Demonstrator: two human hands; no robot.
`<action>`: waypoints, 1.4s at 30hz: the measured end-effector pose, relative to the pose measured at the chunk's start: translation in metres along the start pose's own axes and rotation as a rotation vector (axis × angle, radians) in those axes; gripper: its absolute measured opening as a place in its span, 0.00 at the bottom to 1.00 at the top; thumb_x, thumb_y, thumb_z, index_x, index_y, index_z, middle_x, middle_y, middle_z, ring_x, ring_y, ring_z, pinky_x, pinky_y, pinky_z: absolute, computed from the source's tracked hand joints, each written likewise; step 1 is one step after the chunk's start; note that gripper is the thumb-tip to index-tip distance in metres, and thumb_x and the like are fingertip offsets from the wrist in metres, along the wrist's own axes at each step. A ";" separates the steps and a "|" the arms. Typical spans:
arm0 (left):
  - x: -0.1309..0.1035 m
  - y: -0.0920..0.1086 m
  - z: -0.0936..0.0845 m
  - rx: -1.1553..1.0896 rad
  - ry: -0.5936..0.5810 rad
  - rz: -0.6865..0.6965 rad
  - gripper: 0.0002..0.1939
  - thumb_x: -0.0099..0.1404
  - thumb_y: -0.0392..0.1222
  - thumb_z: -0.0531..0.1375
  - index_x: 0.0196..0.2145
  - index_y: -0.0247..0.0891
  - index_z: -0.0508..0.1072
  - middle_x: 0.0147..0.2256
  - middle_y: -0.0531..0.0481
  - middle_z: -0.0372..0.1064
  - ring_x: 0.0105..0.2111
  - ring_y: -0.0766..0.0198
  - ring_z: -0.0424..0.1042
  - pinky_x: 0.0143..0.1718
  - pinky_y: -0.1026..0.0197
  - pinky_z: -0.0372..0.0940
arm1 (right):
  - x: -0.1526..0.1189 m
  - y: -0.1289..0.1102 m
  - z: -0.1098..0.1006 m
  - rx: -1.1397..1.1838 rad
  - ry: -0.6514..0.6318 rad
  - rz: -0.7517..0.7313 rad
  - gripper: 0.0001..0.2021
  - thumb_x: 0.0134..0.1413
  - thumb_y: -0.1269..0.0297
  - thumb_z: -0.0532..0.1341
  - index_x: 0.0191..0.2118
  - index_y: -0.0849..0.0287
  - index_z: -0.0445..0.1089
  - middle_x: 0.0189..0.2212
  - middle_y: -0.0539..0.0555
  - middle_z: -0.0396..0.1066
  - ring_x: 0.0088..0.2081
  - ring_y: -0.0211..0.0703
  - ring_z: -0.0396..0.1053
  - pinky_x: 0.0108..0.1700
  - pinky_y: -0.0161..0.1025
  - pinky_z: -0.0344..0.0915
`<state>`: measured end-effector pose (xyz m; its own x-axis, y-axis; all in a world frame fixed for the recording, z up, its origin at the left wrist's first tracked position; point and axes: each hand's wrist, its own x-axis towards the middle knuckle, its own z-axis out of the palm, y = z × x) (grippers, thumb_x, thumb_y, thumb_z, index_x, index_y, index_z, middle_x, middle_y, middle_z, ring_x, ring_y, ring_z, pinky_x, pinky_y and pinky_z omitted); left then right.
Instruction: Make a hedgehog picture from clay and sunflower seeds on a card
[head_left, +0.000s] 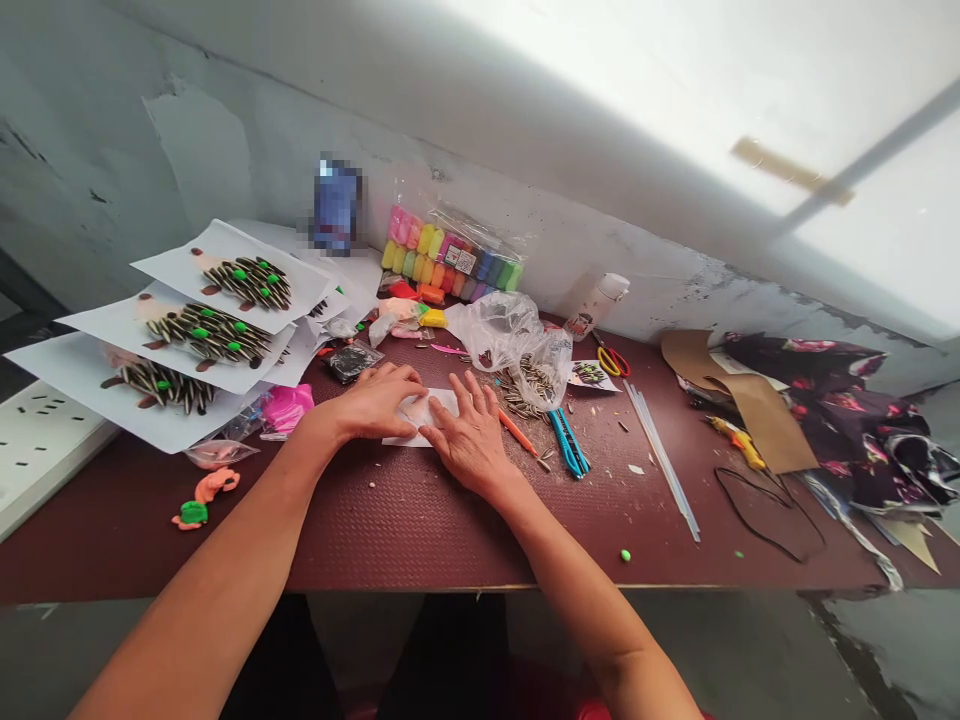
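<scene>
On the table in front of me lies a small white sheet of paper (pixel 442 398) with a pale, flat patch on it, partly covered by my fingers. My left hand (pixel 386 402) rests at the sheet's left side, fingers curved and thumb apart, touching the paper. From the right, my right hand (pixel 471 432) lies over the sheet with its fingers spread. Just beyond the right hand are an orange pen-like tool (pixel 517 434), a teal utility knife (pixel 568 446) and a heap of striped sunflower seeds (pixel 529 385). What lies under the fingers is hidden.
Sheets with seed-covered hedgehog pictures (pixel 240 285) are stacked at left. Behind are a pack of coloured clay (pixel 450 255), a plastic bag (pixel 499 325) and a bottle (pixel 600 305). Scissors (pixel 611 360), clear sticks (pixel 660 460), a glue gun (pixel 739 440) and floral cloth (pixel 847 420) lie at right.
</scene>
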<state>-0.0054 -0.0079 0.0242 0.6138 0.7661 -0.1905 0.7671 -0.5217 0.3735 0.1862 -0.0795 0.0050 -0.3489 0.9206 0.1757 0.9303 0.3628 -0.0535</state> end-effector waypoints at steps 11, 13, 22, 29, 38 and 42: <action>0.000 -0.002 0.002 -0.007 0.011 -0.007 0.35 0.53 0.51 0.61 0.60 0.44 0.70 0.61 0.45 0.65 0.58 0.44 0.60 0.60 0.44 0.57 | -0.009 0.004 -0.004 0.026 0.000 0.040 0.18 0.70 0.53 0.58 0.60 0.46 0.74 0.70 0.59 0.56 0.73 0.59 0.46 0.69 0.61 0.47; 0.001 -0.003 0.004 -0.013 0.020 -0.002 0.34 0.54 0.50 0.61 0.59 0.45 0.71 0.60 0.45 0.65 0.58 0.44 0.60 0.60 0.44 0.57 | -0.008 0.002 -0.004 0.023 -0.025 0.039 0.18 0.70 0.53 0.58 0.60 0.47 0.73 0.71 0.60 0.55 0.73 0.60 0.45 0.69 0.62 0.46; 0.001 -0.002 0.004 -0.022 0.033 -0.002 0.33 0.53 0.49 0.61 0.57 0.46 0.73 0.59 0.45 0.66 0.57 0.43 0.61 0.59 0.45 0.58 | -0.003 -0.002 -0.005 0.016 -0.034 0.064 0.18 0.70 0.53 0.58 0.60 0.47 0.72 0.71 0.60 0.56 0.72 0.60 0.47 0.69 0.62 0.47; 0.000 0.000 0.003 -0.015 0.027 -0.016 0.32 0.53 0.49 0.62 0.57 0.46 0.74 0.59 0.46 0.66 0.57 0.44 0.61 0.58 0.47 0.59 | 0.001 -0.003 -0.003 0.036 -0.014 0.075 0.18 0.70 0.51 0.56 0.57 0.49 0.75 0.69 0.60 0.58 0.72 0.59 0.48 0.68 0.60 0.48; -0.002 -0.005 0.001 -0.056 0.020 0.008 0.33 0.53 0.50 0.63 0.58 0.45 0.72 0.59 0.46 0.67 0.58 0.44 0.62 0.60 0.45 0.58 | -0.003 0.006 0.001 0.069 0.054 0.106 0.19 0.71 0.53 0.55 0.60 0.48 0.73 0.69 0.60 0.58 0.72 0.59 0.48 0.68 0.60 0.49; 0.002 -0.018 0.006 -0.174 0.106 0.065 0.27 0.63 0.48 0.57 0.59 0.42 0.72 0.58 0.44 0.70 0.59 0.49 0.65 0.62 0.49 0.58 | -0.002 0.002 0.000 0.052 -0.009 0.093 0.19 0.71 0.52 0.56 0.60 0.47 0.73 0.70 0.59 0.56 0.73 0.60 0.44 0.69 0.62 0.47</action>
<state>-0.0168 0.0005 0.0113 0.6308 0.7730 -0.0683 0.6772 -0.5054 0.5347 0.1893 -0.0806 0.0047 -0.2622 0.9519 0.1586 0.9518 0.2822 -0.1200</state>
